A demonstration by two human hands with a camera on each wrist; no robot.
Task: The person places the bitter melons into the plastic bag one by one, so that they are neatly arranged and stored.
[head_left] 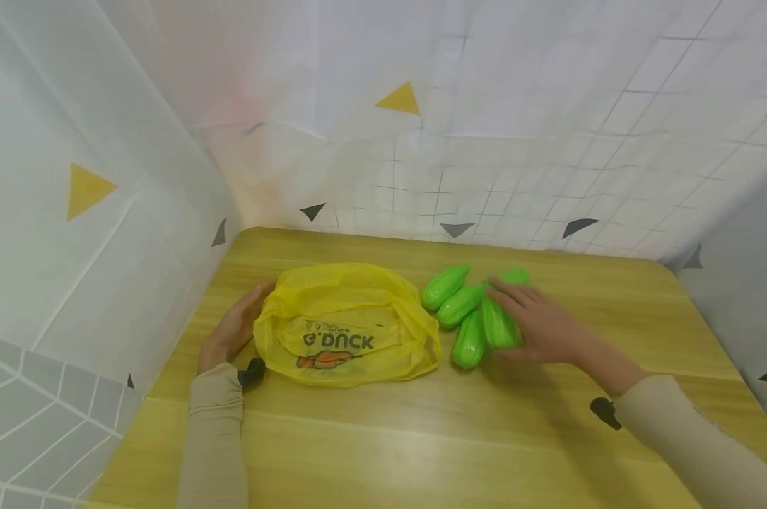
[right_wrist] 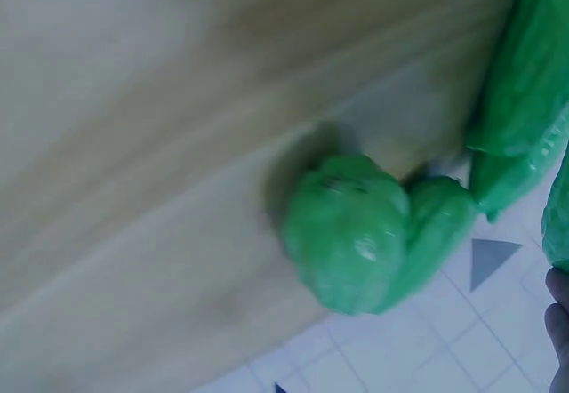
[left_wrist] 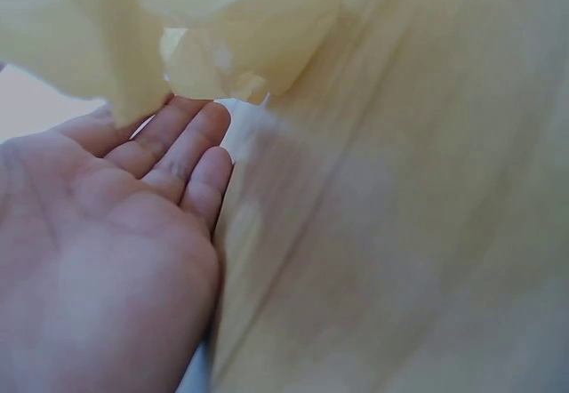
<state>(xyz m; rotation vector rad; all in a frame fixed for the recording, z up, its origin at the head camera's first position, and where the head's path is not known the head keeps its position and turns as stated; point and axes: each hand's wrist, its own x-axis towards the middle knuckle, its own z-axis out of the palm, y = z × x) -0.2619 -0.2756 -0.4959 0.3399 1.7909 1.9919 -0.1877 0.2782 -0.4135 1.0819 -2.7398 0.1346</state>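
A crumpled yellow plastic bag (head_left: 345, 325) with a printed logo lies flat on the wooden table (head_left: 421, 424). My left hand (head_left: 233, 329) rests open against the bag's left edge. In the left wrist view its palm faces up and its fingers (left_wrist: 182, 153) touch the yellow film (left_wrist: 400, 188). Right of the bag lie several green toy gourds (head_left: 459, 305). My right hand (head_left: 536, 322) lies flat over the rightmost ones with its fingers straight, touching one gourd (head_left: 499, 326). The right wrist view shows the gourds' ends (right_wrist: 356, 233) close up and one fingertip (right_wrist: 560, 322) at the frame edge.
White curtains with grid lines and triangles (head_left: 421, 177) wall in the table at the back and both sides. Bare wood stretches along the table's front and its right part (head_left: 644, 318).
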